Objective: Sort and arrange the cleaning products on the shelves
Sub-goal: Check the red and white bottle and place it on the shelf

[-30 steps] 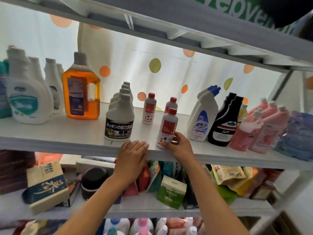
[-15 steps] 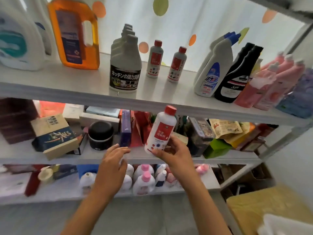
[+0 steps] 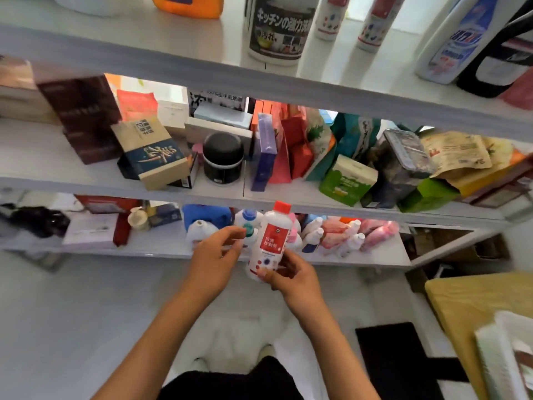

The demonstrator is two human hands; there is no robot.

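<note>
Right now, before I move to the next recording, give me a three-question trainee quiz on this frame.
1. True or false: the right hand grips the red-capped white bottle near its base.
2. Which is the left hand doing? A) gripping the bottle's cap B) hovering beside the bottle with fingers loosely curled, holding nothing C) resting on the middle shelf
3. Fill in: the black round jar stands on the ____ shelf of the three in view.

Key: 1 true; 2 B; 3 middle.
</note>
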